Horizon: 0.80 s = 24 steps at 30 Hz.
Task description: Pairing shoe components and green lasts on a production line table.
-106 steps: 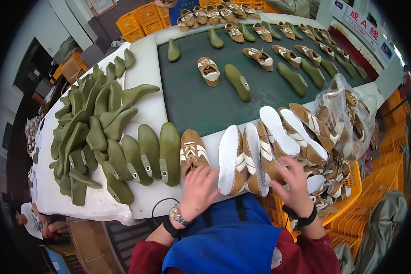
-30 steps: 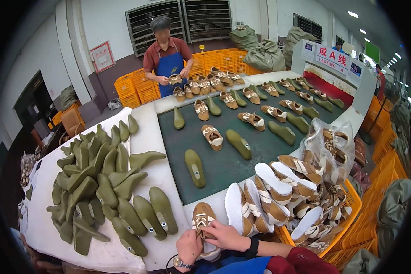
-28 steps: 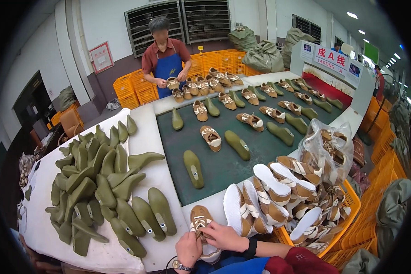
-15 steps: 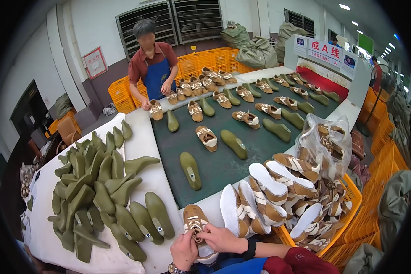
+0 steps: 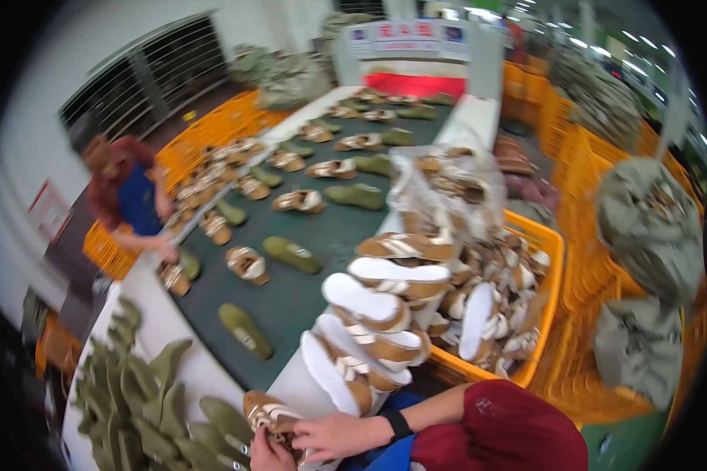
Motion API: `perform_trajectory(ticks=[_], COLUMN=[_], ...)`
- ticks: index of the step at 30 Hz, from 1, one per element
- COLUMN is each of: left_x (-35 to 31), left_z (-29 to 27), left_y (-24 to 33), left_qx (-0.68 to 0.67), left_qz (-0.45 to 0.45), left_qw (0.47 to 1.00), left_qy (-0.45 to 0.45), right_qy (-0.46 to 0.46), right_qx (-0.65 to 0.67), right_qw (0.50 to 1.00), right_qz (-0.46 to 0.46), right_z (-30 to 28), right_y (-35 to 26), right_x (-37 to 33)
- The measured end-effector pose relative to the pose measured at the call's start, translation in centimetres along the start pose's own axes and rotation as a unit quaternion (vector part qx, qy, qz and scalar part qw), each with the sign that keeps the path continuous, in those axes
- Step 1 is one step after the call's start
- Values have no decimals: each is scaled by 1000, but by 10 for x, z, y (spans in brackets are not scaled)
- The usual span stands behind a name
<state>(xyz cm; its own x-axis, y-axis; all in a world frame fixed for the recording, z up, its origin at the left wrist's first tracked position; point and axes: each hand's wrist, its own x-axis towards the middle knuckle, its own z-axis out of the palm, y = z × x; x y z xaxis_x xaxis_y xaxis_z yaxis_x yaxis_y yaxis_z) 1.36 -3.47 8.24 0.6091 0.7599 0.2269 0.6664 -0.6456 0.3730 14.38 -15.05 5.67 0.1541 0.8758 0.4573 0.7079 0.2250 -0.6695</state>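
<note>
A tan and white lace-up shoe (image 5: 261,407) is at the table's near edge, its toe pointing away from me. My left hand (image 5: 269,452) grips it at the opening, fingers closed around the lace area. My right hand (image 5: 334,436) reaches in from the right, its closed fingers at the same opening. Motion blur hides the laces and exact fingertips. Just left of the shoe lie green shoe lasts (image 5: 137,385) in a heap. To the right, several tan shoe uppers with white soles (image 5: 361,302) are stacked along the white ledge.
A green conveyor belt (image 5: 204,314) carries shoes and lasts in rows. An orange crate (image 5: 554,306) full of shoes stands at my right, beside a clear plastic bag (image 5: 448,184) of shoes. Across the belt a co-worker (image 5: 130,192) handles a shoe. Sacks (image 5: 644,228) sit on orange crates.
The view has swung to the right, so everything sits further left and is blurred. Both hands stay on the same shoe. The co-worker's hands remain at the belt's far side.
</note>
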Motion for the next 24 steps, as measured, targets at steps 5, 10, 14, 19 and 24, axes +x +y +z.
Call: perform_trajectory(ticks=[5,10,14,19,24], left_x=[0,3,-5,-33,-89], left_z=[5,-6,12,17,29], left_y=[3,21,-29,-75,-130], left_qx=[-3,-113,-379,-165,-123], left_qz=[27,86,-4,42,-40], left_qw=[1000,990,923,982,985], left_qy=[-8,27,59,85,113], right_qy=[-49,-128,-73,-160,-228], right_qx=[5,19,43,17,1], right_qw=[997,991,996,979,957], right_qz=[-64,-16,2,124,177], right_z=[-2,3,-40,-136,-146], right_y=[-1,8,3,-38,-64], right_x=[-7,-4,5,28,110])
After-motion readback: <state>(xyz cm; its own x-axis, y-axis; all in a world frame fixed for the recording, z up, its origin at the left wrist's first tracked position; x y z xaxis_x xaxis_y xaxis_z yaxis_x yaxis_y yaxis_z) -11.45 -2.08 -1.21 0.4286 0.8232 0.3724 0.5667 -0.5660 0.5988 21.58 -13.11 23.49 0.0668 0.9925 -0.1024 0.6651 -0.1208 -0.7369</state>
